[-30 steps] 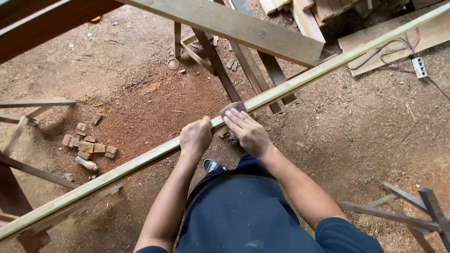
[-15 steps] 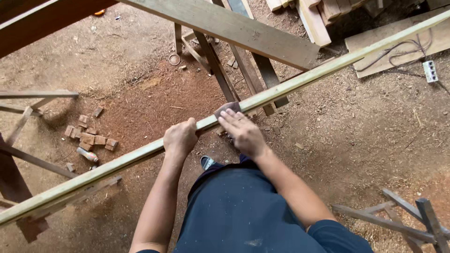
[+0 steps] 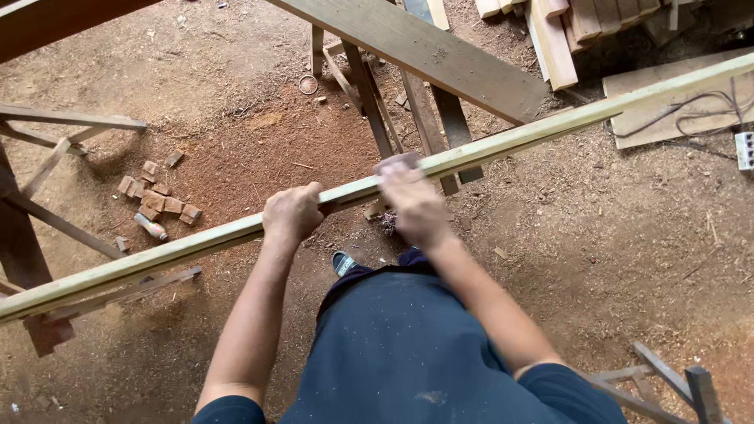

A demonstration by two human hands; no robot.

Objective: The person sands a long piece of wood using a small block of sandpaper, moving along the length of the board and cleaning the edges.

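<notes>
A long pale wooden strip (image 3: 510, 141) runs across the view from lower left to upper right. My left hand (image 3: 292, 213) grips it near the middle, fingers curled over its edge. Just to the right, my right hand (image 3: 412, 200) presses a small brownish sanding piece (image 3: 397, 162) against the strip; the hand is blurred with motion. Below the strip I see my dark blue clothing and one foot in a sandal (image 3: 343, 262) on the sawdust floor.
A wide grey plank (image 3: 424, 51) on a wooden trestle (image 3: 377, 110) crosses behind. Small wood offcuts (image 3: 157, 200) lie at left. More trestle frames stand at left (image 3: 47, 157) and lower right (image 3: 675, 385). Stacked boards (image 3: 565, 31), a cable and a power strip (image 3: 744, 149) sit at upper right.
Both hands have shifted left along the strip. The right hand keeps rubbing the sanding piece on it, and the view has tilted slightly.
</notes>
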